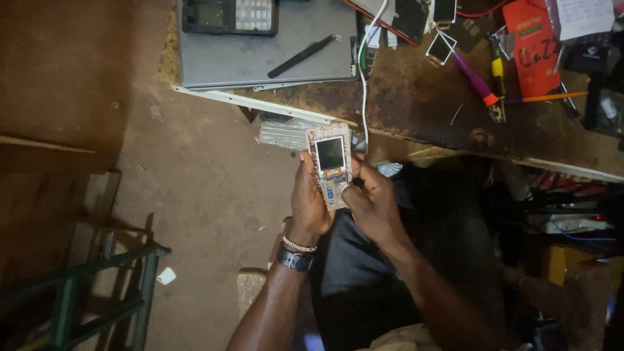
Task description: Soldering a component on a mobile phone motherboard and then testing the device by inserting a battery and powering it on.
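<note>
Two hands meet at frame centre: left hand [309, 198] grasps the opened pale phone body [331, 165], long axis upright; right hand [370, 203] pinches a dark tool at its lower right edge.

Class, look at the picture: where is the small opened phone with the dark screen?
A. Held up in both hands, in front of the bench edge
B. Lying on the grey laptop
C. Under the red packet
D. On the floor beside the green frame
A: the left hand grips the phone from the side while the right hand touches its lower edge.
</note>
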